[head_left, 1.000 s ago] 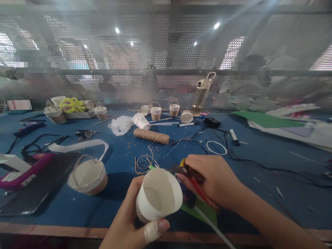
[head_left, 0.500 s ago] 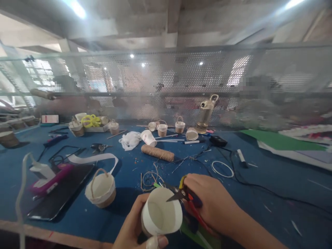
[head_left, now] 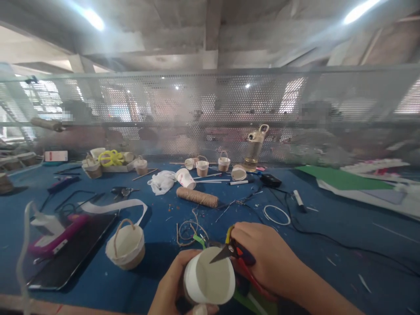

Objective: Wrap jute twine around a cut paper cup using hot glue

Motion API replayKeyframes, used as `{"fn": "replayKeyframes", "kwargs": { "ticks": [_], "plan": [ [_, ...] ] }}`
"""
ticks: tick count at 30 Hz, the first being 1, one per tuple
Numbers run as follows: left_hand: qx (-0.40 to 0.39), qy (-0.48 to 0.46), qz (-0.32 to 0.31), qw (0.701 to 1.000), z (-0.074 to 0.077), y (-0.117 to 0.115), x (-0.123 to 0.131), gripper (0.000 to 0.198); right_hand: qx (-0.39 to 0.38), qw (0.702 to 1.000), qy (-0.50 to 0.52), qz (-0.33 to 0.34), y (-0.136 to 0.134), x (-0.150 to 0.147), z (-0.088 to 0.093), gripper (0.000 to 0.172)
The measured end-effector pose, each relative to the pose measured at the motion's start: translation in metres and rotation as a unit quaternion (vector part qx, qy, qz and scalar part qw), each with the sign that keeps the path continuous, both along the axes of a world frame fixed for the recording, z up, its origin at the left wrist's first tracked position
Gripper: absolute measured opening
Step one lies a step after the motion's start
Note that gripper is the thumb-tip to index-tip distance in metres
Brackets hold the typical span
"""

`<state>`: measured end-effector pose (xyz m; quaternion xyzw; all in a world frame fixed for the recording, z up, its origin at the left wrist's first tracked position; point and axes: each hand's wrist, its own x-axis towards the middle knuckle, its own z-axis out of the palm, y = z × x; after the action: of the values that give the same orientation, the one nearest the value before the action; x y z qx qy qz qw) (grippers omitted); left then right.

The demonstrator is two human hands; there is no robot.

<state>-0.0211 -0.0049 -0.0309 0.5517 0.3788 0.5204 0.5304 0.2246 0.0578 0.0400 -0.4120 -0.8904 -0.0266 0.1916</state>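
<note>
the left hand (head_left: 173, 280) has its fingers curled around a paper cup (head_left: 210, 275), which sits low and central above the tabletop (head_left: 315, 253), mouth tipped upward. the right hand (head_left: 262, 253) has its fingers wrapped on the handles of the shears (head_left: 231, 248), whose dark, pointed blade reaches over the cup's mouth; whether it touches the wall is hard to tell. a slip could bring that point towards the left fingers, and too firm a squeeze might buckle the thin wall or skew a cut.

the cup is smooth, white and round. nearby stand a small basket (head_left: 131, 240) with a ropy, arched handle and a fibrous, cylindrical twine roll (head_left: 197, 197).
</note>
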Motion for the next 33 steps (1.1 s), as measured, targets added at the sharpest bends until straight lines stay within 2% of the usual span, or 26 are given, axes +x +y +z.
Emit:
{"fn": "replayKeyframes", "kwargs": {
  "ticks": [4, 10, 20, 33],
  "plan": [
    [0.001, 0.02, -0.016, 1.0, 0.007, -0.002, -0.001, 0.071, 0.016, 1.0, -0.016, 0.005, 0.0, 0.0, 0.0, 0.007],
    [-0.004, 0.04, 0.0, 0.999, 0.015, -0.006, 0.0, 0.068, 0.045, 0.999, -0.029, 0.01, -0.001, -0.001, -0.001, 0.012],
    [0.021, 0.051, 0.002, 0.998, 0.015, -0.009, 0.001, 0.065, 0.084, 0.996, -0.041, 0.015, -0.002, 0.001, -0.004, 0.011],
    [0.02, 0.07, -0.035, 0.997, 0.014, -0.01, -0.003, 0.06, 0.111, 0.993, -0.038, 0.019, -0.002, 0.005, -0.002, 0.008]
  ]
}}
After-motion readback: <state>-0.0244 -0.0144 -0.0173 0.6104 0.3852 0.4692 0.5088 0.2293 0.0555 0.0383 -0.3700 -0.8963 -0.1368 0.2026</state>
